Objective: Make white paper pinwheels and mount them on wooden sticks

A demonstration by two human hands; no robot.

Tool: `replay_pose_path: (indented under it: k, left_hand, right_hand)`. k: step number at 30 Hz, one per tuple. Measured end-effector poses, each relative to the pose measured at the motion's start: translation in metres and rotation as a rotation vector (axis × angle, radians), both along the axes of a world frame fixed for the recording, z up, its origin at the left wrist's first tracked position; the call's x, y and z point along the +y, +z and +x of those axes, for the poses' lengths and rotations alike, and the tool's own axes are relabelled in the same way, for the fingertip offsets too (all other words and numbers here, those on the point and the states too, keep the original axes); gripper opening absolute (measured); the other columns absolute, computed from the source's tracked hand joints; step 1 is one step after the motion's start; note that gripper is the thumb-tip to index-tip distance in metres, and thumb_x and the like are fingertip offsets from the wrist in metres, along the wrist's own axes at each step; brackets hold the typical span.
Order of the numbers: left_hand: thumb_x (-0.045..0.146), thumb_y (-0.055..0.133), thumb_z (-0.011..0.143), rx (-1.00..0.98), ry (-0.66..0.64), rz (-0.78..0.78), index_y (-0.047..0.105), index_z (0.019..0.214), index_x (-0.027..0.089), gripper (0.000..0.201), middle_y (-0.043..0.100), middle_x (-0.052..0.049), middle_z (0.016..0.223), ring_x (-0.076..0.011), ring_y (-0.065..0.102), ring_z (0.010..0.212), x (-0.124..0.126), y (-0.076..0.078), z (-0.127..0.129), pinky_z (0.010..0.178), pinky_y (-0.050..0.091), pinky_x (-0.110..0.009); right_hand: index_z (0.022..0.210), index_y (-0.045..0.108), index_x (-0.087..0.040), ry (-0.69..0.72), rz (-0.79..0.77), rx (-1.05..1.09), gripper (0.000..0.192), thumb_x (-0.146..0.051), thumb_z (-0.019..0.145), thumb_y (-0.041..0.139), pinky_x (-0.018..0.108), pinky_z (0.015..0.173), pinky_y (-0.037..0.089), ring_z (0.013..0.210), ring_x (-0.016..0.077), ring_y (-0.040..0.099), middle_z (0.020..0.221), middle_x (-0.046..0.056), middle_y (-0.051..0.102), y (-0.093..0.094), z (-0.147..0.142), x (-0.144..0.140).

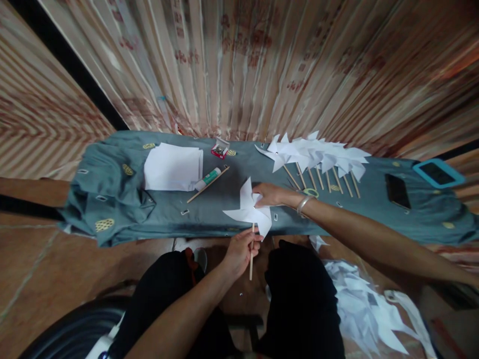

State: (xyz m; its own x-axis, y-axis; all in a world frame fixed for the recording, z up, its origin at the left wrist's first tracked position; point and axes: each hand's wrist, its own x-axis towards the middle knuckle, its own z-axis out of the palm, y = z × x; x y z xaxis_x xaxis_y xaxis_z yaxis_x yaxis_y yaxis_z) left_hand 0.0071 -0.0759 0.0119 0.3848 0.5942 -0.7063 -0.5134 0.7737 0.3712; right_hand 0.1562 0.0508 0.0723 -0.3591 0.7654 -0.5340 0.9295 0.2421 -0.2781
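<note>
A white paper pinwheel on a thin wooden stick is at the front edge of the cloth-covered table. My left hand is closed around the stick, just below the paper blades. At the pinwheel's upper right side, my right hand, with a bracelet at its wrist, grips the paper close to the centre pin; part of its fingertips is hidden. Beyond them lie a glue stick, a loose wooden stick and a small red box of pins.
A stack of white paper lies at the left on the grey-green cloth. Several pinwheels overlap in a row at the back right. Further right are a dark phone and a blue-framed device. More folded paper sits low right.
</note>
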Motion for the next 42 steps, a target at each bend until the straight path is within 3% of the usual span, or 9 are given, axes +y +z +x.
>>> replay_pose_path:
  k: [10,23,28,30,34,37,42]
  left_hand:
    - [0.015,0.075,0.073,0.026,-0.005,0.059,0.069,0.087,0.008,0.016,0.065,-0.004,0.058,-0.0056,0.043,0.04,-0.002,-0.009,0.001,0.045,0.025,-0.021]
    - [0.019,0.082,0.062,-0.025,0.025,0.117,0.071,0.088,0.006,0.03,0.067,-0.007,0.061,-0.0047,0.041,0.042,-0.004,-0.01,0.0,0.047,0.022,-0.022]
    - [0.015,0.08,0.061,-0.015,0.029,0.084,0.071,0.084,0.007,0.026,0.066,-0.006,0.059,-0.0042,0.04,0.042,-0.002,-0.009,0.0,0.047,0.021,-0.021]
    - [0.015,0.08,0.062,-0.022,0.031,0.086,0.071,0.084,0.007,0.025,0.066,-0.006,0.059,-0.0044,0.041,0.043,-0.002,-0.008,0.001,0.047,0.022,-0.021]
    - [0.016,0.08,0.063,-0.026,0.027,0.09,0.072,0.083,0.008,0.023,0.067,-0.007,0.061,-0.0049,0.043,0.043,-0.003,-0.007,0.002,0.047,0.024,-0.021]
    - [0.016,0.081,0.064,-0.015,0.029,0.086,0.072,0.082,0.009,0.022,0.067,-0.006,0.06,-0.0053,0.044,0.043,-0.003,-0.007,0.002,0.048,0.026,-0.021]
    - [0.017,0.082,0.064,-0.011,0.035,0.082,0.073,0.084,0.008,0.024,0.067,-0.006,0.062,-0.0051,0.044,0.044,-0.004,-0.01,0.003,0.048,0.027,-0.021]
  right_hand:
    - [0.098,0.075,-0.014,0.005,-0.006,-0.098,0.027,-0.018,0.072,0.074,0.023,0.065,0.044,0.084,0.0222,0.069,0.095,0.008,0.076,0.005,-0.006,0.005]
    - [0.099,0.074,-0.014,-0.046,0.056,-0.03,0.026,-0.02,0.074,0.074,0.024,0.068,0.046,0.086,0.0217,0.07,0.097,0.008,0.076,0.0,0.001,-0.004]
    - [0.113,0.069,-0.013,-0.111,0.088,0.047,0.036,-0.025,0.079,0.072,0.027,0.08,0.05,0.098,0.0242,0.07,0.11,0.011,0.074,0.005,0.01,-0.012]
    - [0.119,0.066,-0.012,-0.144,0.22,0.106,0.038,-0.027,0.085,0.067,0.033,0.09,0.05,0.108,0.027,0.067,0.117,0.013,0.072,0.004,0.009,-0.016]
    - [0.134,0.056,-0.012,-0.073,0.632,0.299,0.042,-0.031,0.096,0.049,0.048,0.114,0.035,0.136,0.029,0.047,0.143,0.018,0.056,-0.012,-0.008,-0.021]
    - [0.136,0.052,-0.007,-0.077,0.673,0.377,0.048,-0.035,0.097,0.048,0.047,0.117,0.032,0.141,0.0296,0.041,0.148,0.023,0.047,-0.034,-0.027,-0.016]
    - [0.143,0.045,-0.012,-0.096,0.699,0.438,0.059,-0.046,0.095,0.051,0.052,0.117,0.031,0.145,0.0316,0.034,0.154,0.022,0.04,-0.063,-0.042,-0.004]
